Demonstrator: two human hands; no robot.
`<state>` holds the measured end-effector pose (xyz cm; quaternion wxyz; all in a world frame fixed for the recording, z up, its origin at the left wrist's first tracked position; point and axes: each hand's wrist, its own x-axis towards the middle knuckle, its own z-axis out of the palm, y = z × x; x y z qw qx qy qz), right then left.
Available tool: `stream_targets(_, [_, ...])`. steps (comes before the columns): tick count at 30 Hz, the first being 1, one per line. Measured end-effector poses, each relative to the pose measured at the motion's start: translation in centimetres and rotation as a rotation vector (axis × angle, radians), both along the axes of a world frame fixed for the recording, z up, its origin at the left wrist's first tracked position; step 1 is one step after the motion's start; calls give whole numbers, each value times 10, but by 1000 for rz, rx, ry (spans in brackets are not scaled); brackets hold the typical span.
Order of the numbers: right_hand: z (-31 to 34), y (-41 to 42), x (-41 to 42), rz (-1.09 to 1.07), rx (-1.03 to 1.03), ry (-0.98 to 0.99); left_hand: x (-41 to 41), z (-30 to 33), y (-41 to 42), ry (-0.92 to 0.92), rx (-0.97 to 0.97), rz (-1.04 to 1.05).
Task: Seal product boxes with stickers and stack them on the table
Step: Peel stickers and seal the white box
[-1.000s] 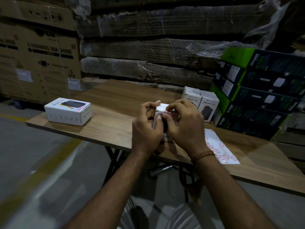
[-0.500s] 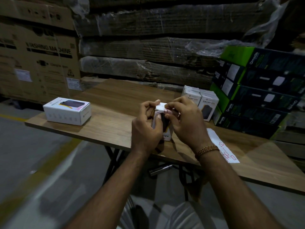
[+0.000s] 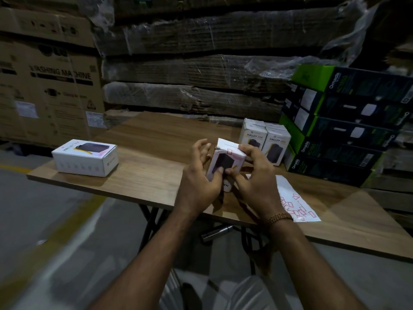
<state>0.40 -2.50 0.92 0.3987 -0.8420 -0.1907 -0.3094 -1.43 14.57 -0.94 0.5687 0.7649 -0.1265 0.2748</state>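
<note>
I hold a small white box in both hands above the near edge of the wooden bench. My left hand takes it from the left: the thumb presses the dark product picture on the face turned toward me, while the fingers spread loosely behind the box, only partly in view. My right hand curls over the box's right side, its fingertips resting on the top flap and its thumb meeting the front face near my left thumb. So each grip is closed around the box rather than slack. A small red-outlined sticker sits across the top front edge of the box.

Just right of the box, flat on the bench, lies a white sticker sheet scattered with red-outlined labels. Behind the box and slightly right stands a tight cluster of upright white boxes of the same kind. Right of that cluster rises a stack of dark boxes with green ends. Well left of the box I hold, one more white box, the flat box, lies on its broad side near the bench's left edge. Beyond the bench, large cardboard cartons and plastic-wrapped cardboard fill the background.
</note>
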Motion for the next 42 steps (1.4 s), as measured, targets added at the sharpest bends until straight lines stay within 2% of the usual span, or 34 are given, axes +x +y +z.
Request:
stream_targets(5, [-18,-10,0,-52,325,64,11,-3,6,193,72,2])
stream_targets(8, [-17,-16,1,-56,414,121,15,-3,8,218,-13,-24])
stream_targets(12, [-17,-13,2,-77,353,181,17,-2,13,249,-183,-78])
stream_targets(17, [-20,-10,5,-91,213,255,16,3,20,195,-268,-123])
stream_targets(22, [-24,-11,7,-176,10,209,20,9,14,138,-140,-127])
stream_targets(27, [-26,-11,6,-199,-12,157,30,31,-3,77,-23,-170])
stream_targets(31, [-32,-10,9,-277,-44,204,47,44,-13,69,115,-184])
stream_targets(37, [-30,-15,13,-431,-105,247,65,50,-30,23,180,-195])
stream_targets(42, [-22,-32,15,-504,-185,358,80,46,-49,7,218,-218])
